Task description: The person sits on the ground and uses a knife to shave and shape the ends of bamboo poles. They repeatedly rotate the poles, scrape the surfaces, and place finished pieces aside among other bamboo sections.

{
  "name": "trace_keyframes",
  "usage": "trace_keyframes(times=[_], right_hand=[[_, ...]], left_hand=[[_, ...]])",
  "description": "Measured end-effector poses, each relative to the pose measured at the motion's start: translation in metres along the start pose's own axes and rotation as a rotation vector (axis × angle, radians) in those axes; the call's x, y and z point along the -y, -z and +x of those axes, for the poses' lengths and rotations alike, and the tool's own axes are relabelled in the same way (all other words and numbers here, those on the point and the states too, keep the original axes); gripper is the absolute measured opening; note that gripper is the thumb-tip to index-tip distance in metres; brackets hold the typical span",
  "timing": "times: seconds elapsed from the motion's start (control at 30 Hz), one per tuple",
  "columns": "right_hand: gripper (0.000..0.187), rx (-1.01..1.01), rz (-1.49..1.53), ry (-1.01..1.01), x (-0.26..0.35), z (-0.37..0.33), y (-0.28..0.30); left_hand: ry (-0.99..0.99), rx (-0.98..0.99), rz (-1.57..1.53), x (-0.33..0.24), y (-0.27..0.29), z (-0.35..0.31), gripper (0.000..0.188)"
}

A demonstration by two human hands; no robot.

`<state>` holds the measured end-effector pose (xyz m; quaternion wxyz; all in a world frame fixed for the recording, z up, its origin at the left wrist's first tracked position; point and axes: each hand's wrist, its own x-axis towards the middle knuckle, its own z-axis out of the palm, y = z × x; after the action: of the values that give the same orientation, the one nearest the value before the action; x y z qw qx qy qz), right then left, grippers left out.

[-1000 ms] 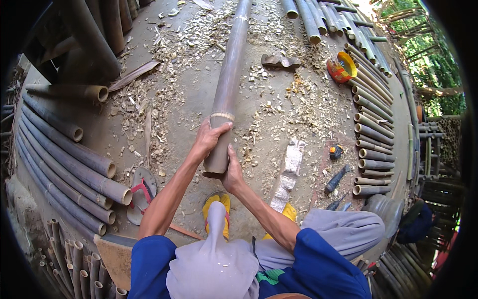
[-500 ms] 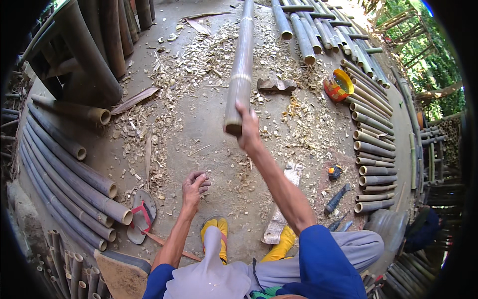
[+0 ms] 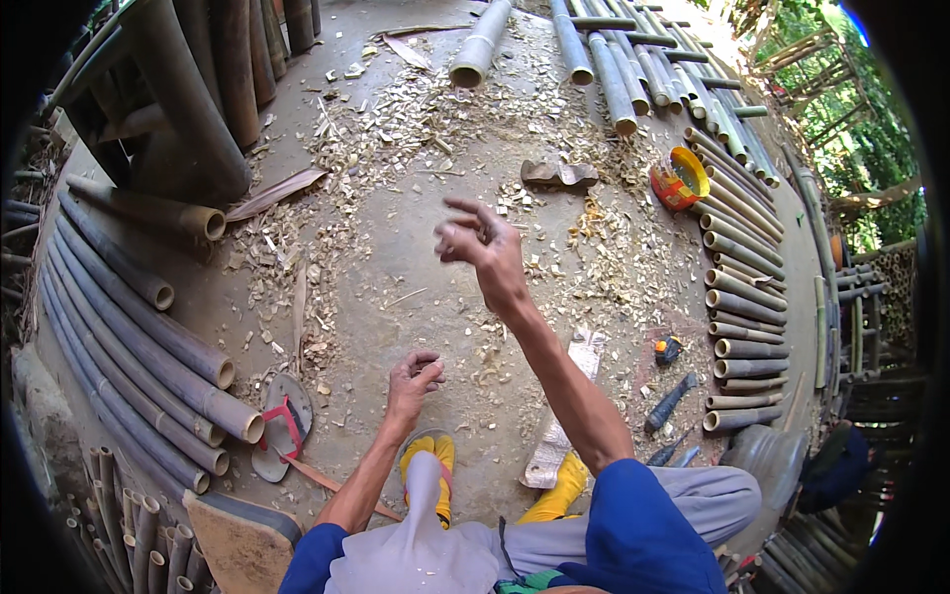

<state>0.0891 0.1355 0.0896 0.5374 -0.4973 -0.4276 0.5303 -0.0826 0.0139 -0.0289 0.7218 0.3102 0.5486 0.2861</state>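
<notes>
My right hand [image 3: 485,252] is raised over the middle of the ground, its fingers apart and nothing in them. Farther off lies a thick grey bamboo pole [image 3: 482,45], its cut end facing me and its far part out of view. My left hand [image 3: 411,386] hovers above the ground just beyond my yellow-covered foot [image 3: 441,465]. Its fingers are loosely bent, and it holds nothing. A pale, worn block of wood [image 3: 562,416] lies below my right forearm. Ahead of my right hand is a short notched wooden piece [image 3: 559,174].
Bamboo poles [image 3: 188,346] line the left side; shorter pieces [image 3: 747,346] line the right. A bamboo frame [image 3: 633,59] lies at the far right. Nearby are a red-yellow tub [image 3: 679,178], a tape measure [image 3: 668,349], a dark-handled tool [image 3: 671,402], a sandal [image 3: 282,436] and wood chips [image 3: 594,247].
My right hand has let go of the bamboo pole, which has moved away toward the far side. My left hand has shifted slightly to the right.
</notes>
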Motion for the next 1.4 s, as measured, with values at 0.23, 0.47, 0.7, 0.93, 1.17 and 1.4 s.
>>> trace_keyframes(times=[0.23, 0.47, 0.7, 0.93, 1.17, 1.4], right_hand=[[0.014, 0.584, 0.483, 0.425, 0.122, -0.084, -0.033], [0.038, 0.397, 0.948, 0.522, 0.176, -0.134, -0.097], [0.018, 0.420, 0.181, 0.376, 0.111, -0.104, -0.043], [0.025, 0.044, -0.806, 0.085, -0.090, -0.097, 0.017], [0.034, 0.001, -1.134, 0.188, -0.170, -0.133, 0.027], [0.029, -0.153, -1.168, 0.291, -0.188, -0.134, 0.028]], left_hand=[[-0.058, -0.024, -0.114, 0.017, 0.010, -0.004, 0.031], [0.023, -0.082, -0.018, 0.030, 0.019, -0.008, 0.034], [-0.423, -0.442, 0.162, 0.019, 0.074, -0.029, 0.024], [-0.547, -1.207, 0.462, -0.030, 0.157, -0.089, 0.031], [-0.259, -1.315, -0.028, 0.031, 0.244, -0.078, 0.064], [-0.085, -0.943, -0.474, 0.011, 0.238, -0.076, 0.069]])
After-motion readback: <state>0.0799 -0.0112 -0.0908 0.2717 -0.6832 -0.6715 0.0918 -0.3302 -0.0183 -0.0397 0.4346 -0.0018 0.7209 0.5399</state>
